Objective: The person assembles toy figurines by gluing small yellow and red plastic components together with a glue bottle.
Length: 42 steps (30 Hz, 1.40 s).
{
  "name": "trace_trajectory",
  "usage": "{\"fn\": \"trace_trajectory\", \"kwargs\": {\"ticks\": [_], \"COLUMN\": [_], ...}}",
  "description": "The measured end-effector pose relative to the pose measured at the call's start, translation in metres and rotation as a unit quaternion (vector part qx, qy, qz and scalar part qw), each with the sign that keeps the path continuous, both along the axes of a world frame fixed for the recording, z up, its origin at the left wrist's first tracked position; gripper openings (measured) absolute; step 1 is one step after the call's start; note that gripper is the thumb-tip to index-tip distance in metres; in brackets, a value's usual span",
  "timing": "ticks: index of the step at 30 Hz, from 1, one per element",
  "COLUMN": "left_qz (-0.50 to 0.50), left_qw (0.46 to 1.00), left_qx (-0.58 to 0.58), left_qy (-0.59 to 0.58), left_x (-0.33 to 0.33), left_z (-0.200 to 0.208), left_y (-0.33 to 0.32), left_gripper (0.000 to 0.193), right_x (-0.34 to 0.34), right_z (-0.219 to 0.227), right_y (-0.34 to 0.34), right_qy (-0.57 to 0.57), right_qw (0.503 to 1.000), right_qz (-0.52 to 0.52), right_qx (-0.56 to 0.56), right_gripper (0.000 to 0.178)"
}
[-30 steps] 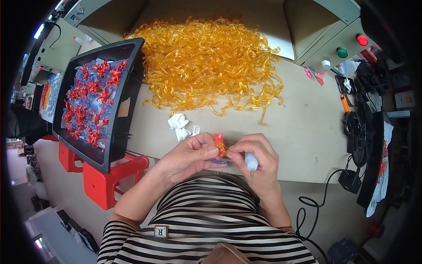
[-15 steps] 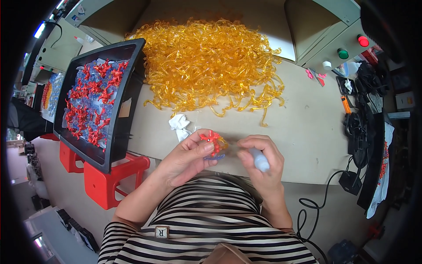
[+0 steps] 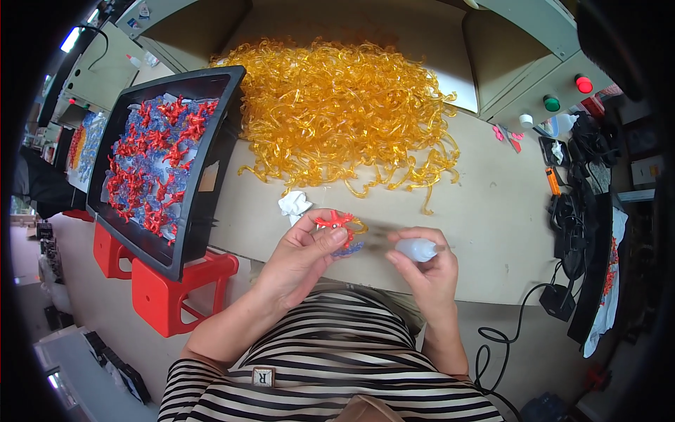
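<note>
My left hand (image 3: 304,254) pinches a small plastic figure (image 3: 337,221) between thumb and fingers. The figure is red on top, with a curved translucent yellow piece (image 3: 360,227) at its right side and a translucent blue part (image 3: 349,249) below. To its right, apart from it, my right hand (image 3: 434,271) is closed round a small whitish squeeze bottle (image 3: 415,249), which lies nearly sideways in the fingers. A crumpled white tissue (image 3: 294,203) rests on the table just beyond my left hand.
A large heap of translucent yellow curved pieces (image 3: 344,119) covers the far table. At left, a black tray (image 3: 184,232) of red-and-blue figures stands tilted above red stools (image 3: 163,295). Pink-handled scissors (image 3: 508,137), an orange object (image 3: 553,181) and black cables (image 3: 573,211) lie at right.
The bottle in my right hand has turned from pointing toward my left hand to lying sideways, and moved slightly away from the figure. My left hand keeps its hold. The whole view has shifted slightly.
</note>
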<state>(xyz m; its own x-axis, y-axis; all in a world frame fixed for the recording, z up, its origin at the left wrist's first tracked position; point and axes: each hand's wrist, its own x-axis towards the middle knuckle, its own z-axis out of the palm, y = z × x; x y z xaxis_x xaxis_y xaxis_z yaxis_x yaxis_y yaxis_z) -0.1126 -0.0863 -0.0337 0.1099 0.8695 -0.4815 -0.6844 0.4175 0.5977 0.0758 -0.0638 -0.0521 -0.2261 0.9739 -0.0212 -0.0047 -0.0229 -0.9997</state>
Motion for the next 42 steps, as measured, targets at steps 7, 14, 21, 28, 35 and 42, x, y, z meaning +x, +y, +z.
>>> {"fn": "trace_trajectory", "kwargs": {"ticks": [7, 14, 21, 28, 35, 42], "left_qz": [0.025, 0.03, 0.033, 0.029, 0.033, 0.033], "left_qw": [0.998, 0.996, 0.994, 0.992, 0.991, 0.991], "left_qx": [0.05, 0.039, 0.049, 0.05, 0.047, 0.05], "left_qy": [0.036, 0.072, 0.095, 0.114, 0.119, 0.119], "left_x": [-0.003, -0.003, -0.002, 0.002, 0.002, 0.003], "left_z": [-0.003, -0.005, -0.007, -0.008, -0.008, -0.008], "left_y": [0.001, 0.003, 0.004, 0.004, 0.003, 0.003], "left_gripper": [0.022, 0.018, 0.021, 0.021, 0.022, 0.021], "right_x": [0.001, 0.002, -0.003, -0.004, -0.005, -0.005], "right_z": [0.001, -0.002, 0.0, 0.003, 0.002, 0.002], "right_y": [-0.007, -0.003, 0.001, -0.002, 0.0, 0.0], "right_qy": [0.105, 0.048, -0.05, -0.111, -0.099, -0.109], "right_qw": [0.988, 0.979, 0.947, 0.94, 0.933, 0.93], "right_qz": [-0.102, -0.142, -0.104, -0.104, -0.093, -0.092], "right_qx": [0.056, 0.135, 0.299, 0.305, 0.334, 0.339], "right_gripper": [0.055, 0.05, 0.045, 0.045, 0.046, 0.046]}}
